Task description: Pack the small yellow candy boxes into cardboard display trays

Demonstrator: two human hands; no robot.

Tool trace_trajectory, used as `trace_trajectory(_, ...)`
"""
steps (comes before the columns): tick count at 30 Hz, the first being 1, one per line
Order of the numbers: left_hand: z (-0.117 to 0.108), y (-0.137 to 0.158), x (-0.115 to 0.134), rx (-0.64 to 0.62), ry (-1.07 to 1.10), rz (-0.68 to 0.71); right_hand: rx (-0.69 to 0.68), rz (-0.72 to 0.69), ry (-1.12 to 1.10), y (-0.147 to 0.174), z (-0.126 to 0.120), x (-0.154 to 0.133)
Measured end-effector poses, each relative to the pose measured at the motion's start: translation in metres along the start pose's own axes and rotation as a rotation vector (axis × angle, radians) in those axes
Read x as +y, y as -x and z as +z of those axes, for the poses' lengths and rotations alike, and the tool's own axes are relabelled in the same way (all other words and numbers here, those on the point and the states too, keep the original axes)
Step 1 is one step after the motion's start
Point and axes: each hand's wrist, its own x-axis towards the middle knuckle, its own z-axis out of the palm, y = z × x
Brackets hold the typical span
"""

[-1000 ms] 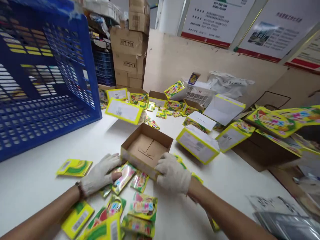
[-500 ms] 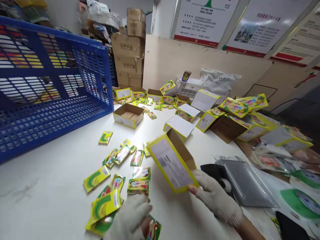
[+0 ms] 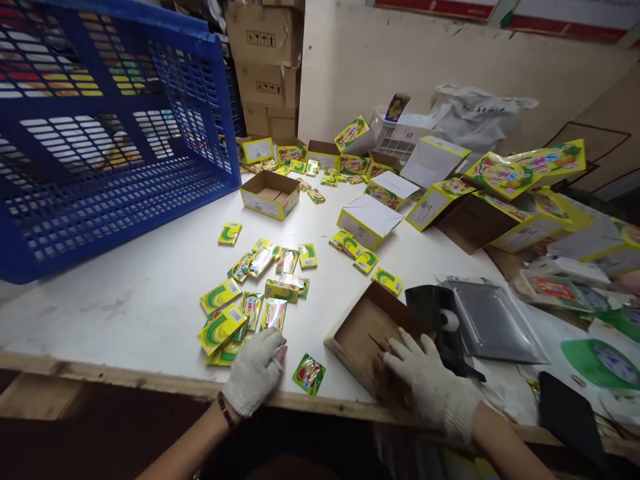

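Note:
An open carton (image 3: 357, 327) with a brown inside lies on the table near the front edge, its opening facing up. My right hand (image 3: 430, 383), in a white knit glove, reaches over its near right wall with fingers spread against the inside. My left hand (image 3: 256, 370), gloved too, rests by the table edge with fingers curled near the lower end of a small fruit-print packet (image 3: 274, 315); what lies under those fingers is hidden. A green packet (image 3: 309, 374) sits alone between both hands. Several yellow-green packets (image 3: 223, 328) are piled left of my left hand.
A blue plastic crate (image 3: 120, 200) stands at the left. Beyond the packets is another open carton (image 3: 270, 197). More yellow-edged boxes (image 3: 373, 217) crowd the back right. Close by my right hand are a black tape dispenser (image 3: 440, 333) and a grey plastic-wrapped stack (image 3: 493, 320).
The carton has come down from mid-air onto the table, opening upward, uncovering several packets behind it. My right hand has shifted from its edge to its inside. The view has tilted downward.

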Motion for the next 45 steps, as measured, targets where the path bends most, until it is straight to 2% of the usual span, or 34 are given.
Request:
trace_trajectory(2, 0.010, 0.006, 0.023, -0.155, -0.029, -0.113, -0.042, -0.066, 0.078, -0.006, 0.002, -0.001)
trace_trajectory(5, 0.027, 0.003, 0.048, -0.350, -0.205, -0.245, 0.003, -0.161, -0.048, -0.003, 0.007, -0.008)
trace_trajectory(8, 0.032, -0.003, 0.051, -0.396, -0.305, -0.267, 0.027, -0.166, -0.159, 0.011, 0.016, -0.012)
trace_trajectory(10, 0.024, -0.005, 0.041, -0.347, -0.290, -0.218, 0.017, -0.104, -0.178, 0.017, 0.026, -0.015)
trace_trajectory(13, -0.004, -0.005, 0.017, -0.134, -0.317, -0.161, 0.043, 0.073, -0.249, 0.007, 0.042, -0.028)
trace_trajectory(16, -0.039, -0.006, -0.014, 0.082, -0.461, -0.262, 0.168, 0.228, -0.376, -0.023, 0.047, -0.056)
trace_trajectory(19, -0.064, -0.003, -0.045, 0.054, -0.455, -0.407, 0.173, 0.217, -0.495, -0.053, 0.040, -0.085)
trace_trajectory(22, -0.075, 0.008, -0.063, 0.110, -0.201, -0.431, 0.105, 0.189, -0.563, -0.064, 0.031, -0.100)
trace_trajectory(24, -0.075, 0.018, -0.062, 0.209, 0.032, -0.428, 0.267, 0.100, -0.548, -0.062, 0.026, -0.106)
trace_trajectory(26, -0.073, 0.027, -0.049, 0.174, 0.276, -0.438, 0.553, -0.095, -0.496, -0.056, 0.020, -0.116)
trace_trajectory(28, -0.069, 0.035, -0.028, 0.001, 0.485, -0.404, 0.739, -0.341, -0.413, -0.053, 0.015, -0.132)
trace_trajectory(29, -0.067, 0.038, -0.018, -0.118, 0.569, -0.356, 0.754, -0.443, -0.367, -0.053, 0.013, -0.142)
trace_trajectory(31, -0.064, 0.043, -0.004, -0.342, 0.670, -0.231, 0.655, -0.544, -0.295, -0.057, 0.014, -0.162)
trace_trajectory(32, -0.063, 0.043, -0.003, -0.405, 0.655, -0.183, 0.577, -0.533, -0.272, -0.060, 0.016, -0.170)
trace_trajectory(33, -0.065, 0.042, -0.007, -0.416, 0.587, -0.162, 0.505, -0.490, -0.255, -0.064, 0.020, -0.176)
trace_trajectory(34, -0.068, 0.040, -0.015, -0.361, 0.473, -0.164, 0.448, -0.429, -0.246, -0.068, 0.025, -0.180)
trace_trajectory(37, -0.085, 0.024, -0.060, -0.033, 0.025, -0.184, 0.365, -0.315, -0.257, -0.076, 0.038, -0.180)
trace_trajectory(38, -0.093, 0.017, -0.076, -0.020, -0.090, -0.161, 0.348, -0.304, -0.280, -0.077, 0.042, -0.179)
trace_trajectory(41, -0.111, -0.002, -0.114, -0.159, -0.277, -0.135, 0.300, -0.293, -0.360, -0.080, 0.048, -0.177)
trace_trajectory(43, -0.118, -0.010, -0.125, -0.204, -0.309, -0.159, 0.286, -0.295, -0.417, -0.083, 0.049, -0.179)
trace_trajectory(45, -0.120, -0.012, -0.124, -0.202, -0.324, -0.186, 0.300, -0.335, -0.482, -0.086, 0.049, -0.182)
